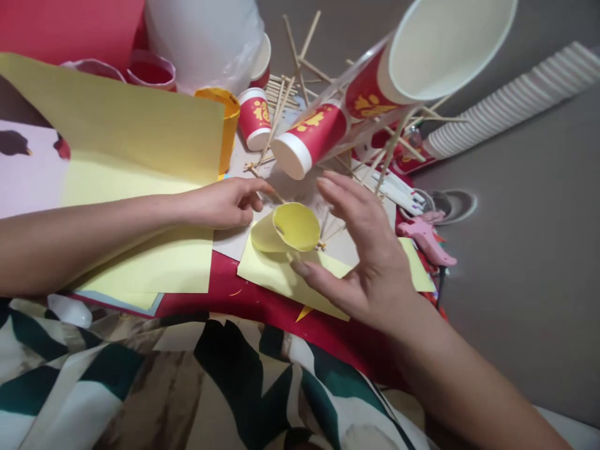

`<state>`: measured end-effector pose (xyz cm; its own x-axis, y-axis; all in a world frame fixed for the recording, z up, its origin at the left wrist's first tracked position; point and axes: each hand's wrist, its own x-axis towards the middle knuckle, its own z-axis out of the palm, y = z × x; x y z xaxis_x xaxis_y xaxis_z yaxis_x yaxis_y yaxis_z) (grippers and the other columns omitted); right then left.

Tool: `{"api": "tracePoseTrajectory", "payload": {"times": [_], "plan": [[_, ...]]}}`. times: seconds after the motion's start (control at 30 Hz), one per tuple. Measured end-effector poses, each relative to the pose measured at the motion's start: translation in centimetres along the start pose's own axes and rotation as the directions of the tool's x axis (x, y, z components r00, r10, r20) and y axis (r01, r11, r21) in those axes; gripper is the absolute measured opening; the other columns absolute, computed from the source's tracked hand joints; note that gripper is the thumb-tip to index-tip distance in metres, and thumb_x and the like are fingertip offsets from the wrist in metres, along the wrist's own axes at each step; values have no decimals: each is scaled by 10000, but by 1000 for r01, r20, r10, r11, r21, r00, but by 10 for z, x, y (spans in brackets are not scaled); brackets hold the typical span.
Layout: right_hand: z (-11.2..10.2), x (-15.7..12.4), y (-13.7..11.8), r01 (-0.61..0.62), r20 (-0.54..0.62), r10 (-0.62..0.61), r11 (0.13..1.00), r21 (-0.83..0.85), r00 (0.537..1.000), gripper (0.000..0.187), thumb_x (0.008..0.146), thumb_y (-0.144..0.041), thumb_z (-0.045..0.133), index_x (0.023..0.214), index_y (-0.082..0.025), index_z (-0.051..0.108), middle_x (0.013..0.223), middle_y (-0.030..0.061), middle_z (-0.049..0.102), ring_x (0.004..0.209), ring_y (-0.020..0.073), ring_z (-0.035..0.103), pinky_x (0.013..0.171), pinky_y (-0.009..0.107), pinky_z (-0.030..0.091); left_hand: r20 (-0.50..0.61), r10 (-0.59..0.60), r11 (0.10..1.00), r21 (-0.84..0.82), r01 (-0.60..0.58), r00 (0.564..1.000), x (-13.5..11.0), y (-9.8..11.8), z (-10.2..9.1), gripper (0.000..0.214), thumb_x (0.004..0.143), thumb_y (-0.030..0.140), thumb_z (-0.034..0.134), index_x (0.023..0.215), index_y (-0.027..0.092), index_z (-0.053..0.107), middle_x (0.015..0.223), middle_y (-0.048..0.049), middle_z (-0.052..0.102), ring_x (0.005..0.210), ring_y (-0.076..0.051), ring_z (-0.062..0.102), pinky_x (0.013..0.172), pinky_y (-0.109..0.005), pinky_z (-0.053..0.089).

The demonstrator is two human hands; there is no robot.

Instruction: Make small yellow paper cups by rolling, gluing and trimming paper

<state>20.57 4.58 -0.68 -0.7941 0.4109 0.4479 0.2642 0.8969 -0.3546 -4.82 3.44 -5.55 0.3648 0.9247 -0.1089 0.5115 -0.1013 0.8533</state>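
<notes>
A yellow paper tube (265, 234) lies on its side with its round opening towards my right hand. Beneath it is a flat piece of yellow paper (281, 272). My right hand (370, 256) is open beside the tube, thumb and fingers spread wide. Its thumb tip comes close to the tube's lower rim; whether they touch I cannot tell. My left hand (225, 203) is just left of the tube, index finger stretched out and the other fingers loosely bent, holding nothing that I can see. Under my left forearm rests a large yellow sheet (150, 156).
Stacked red and white paper cups (323, 125) in clear wrap tilt up behind the tube. A small cup (255, 119) and wooden sticks (300, 59) stand farther back. On the right are a pink glue gun (429, 240) and a long cup stack (515, 100).
</notes>
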Motion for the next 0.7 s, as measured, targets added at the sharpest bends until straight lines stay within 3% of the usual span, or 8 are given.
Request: {"api": "tracePoseTrajectory", "payload": {"times": [0.1,0.27,0.53,0.7], "plan": [[13,9,3,30,84,-19,991,-132,996,780,894,-460,695,1572,-291,348,1569,173,421,1467,364,426,1163,620,415,-84,19,1000,11,-18,996,1,-2,10,586,783,92,543,1365,153,562,1070,-67,701,936,-176,649,814,-271,490],[27,9,9,27,176,13,975,-221,984,650,916,-414,667,1503,-235,452,1491,214,505,1394,353,523,1064,569,527,-109,21,997,75,-12,994,1,1,14,524,743,24,543,1249,123,640,857,-22,673,751,-141,590,724,-247,445],[21,-1,16,-5,27,8,994,-109,1000,623,866,-251,702,1462,-296,523,1370,126,652,1278,308,626,1056,523,545,-111,72,984,170,-52,991,4,-3,18,612,716,58,595,1318,159,631,1011,-52,722,863,-186,637,801,-285,473],[12,-9,12,-89,-32,88,996,-30,996,646,850,-236,709,1467,-304,528,1364,102,654,1277,317,618,1064,537,540,-98,98,973,217,-75,990,5,-6,19,609,735,77,594,1335,183,620,1070,-57,727,887,-191,645,828,-296,496]]}}
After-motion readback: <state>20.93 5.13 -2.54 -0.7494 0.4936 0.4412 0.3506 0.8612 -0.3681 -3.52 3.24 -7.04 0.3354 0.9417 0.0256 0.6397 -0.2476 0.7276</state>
